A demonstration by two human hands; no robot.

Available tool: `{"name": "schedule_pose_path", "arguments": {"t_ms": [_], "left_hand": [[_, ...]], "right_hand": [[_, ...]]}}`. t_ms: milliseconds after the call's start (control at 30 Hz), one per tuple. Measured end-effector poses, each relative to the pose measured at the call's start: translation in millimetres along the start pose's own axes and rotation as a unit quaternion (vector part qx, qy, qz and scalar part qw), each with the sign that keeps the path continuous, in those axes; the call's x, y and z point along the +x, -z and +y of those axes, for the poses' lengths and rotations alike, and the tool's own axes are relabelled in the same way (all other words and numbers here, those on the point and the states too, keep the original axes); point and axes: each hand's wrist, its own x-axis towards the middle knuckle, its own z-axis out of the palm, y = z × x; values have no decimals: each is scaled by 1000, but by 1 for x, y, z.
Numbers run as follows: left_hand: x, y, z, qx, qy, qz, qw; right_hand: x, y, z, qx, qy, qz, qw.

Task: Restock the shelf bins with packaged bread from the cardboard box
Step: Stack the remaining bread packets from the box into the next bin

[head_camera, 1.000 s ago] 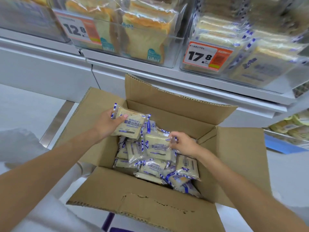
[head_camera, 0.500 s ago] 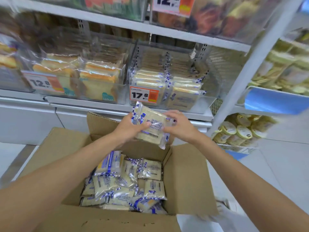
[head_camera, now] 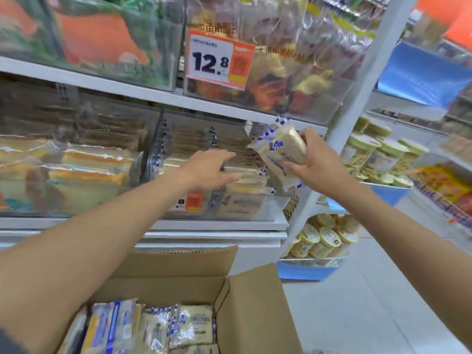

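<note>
- The right hand [head_camera: 315, 162] clamps a bread packet [head_camera: 282, 152], tilted, just under the upper shelf edge [head_camera: 153, 92] and above the right end of the clear bin [head_camera: 255, 208]
- The left hand [head_camera: 208, 168], fingers spread and empty, reaches over the bin's stacked packets
- Half a second ago both hands held the packet low over the cardboard box [head_camera: 255, 310]; now it is up at the bin, with open room above the box

White store shelving [head_camera: 357, 80] stands on pale tiled floor [head_camera: 362, 307].

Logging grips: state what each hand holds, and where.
Right hand grips a bread packet by its right edge. Left hand holds nothing, reaching open over the bin.
</note>
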Motion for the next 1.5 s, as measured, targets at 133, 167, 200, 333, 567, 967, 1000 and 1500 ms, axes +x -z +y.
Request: {"name": "schedule_pose_path", "arguments": {"t_ms": [133, 167, 200, 333, 567, 967, 1000, 1500], "left_hand": [[12, -22, -14, 104, 5, -79, 991], [12, -27, -18, 105, 3, -72, 992], [12, -30, -20, 107, 0, -61, 992], [10, -34, -23, 114, -11, -34, 993], [11, -35, -25, 115, -14, -32, 993], [10, -38, -28, 116, -21, -23, 993], [10, -38, -28, 114, -21, -24, 993], [10, -39, -30, 100, -24, -27, 994]], "right_hand": [[16, -25, 11, -116, -48, -1, 992], [20, -30, 10, -144, -51, -9, 988], [25, -34, 7, -164, -51, -29, 985], [43, -43, -4, -114, -100, -110, 982], [69, -42, 7, -149, -211, -208, 943], [100, -45, -30, -294, -165, -377, 863], [100, -48, -29, -290, -165, -378, 863], [62, -91, 4, -98, -174, -202, 959]]}}
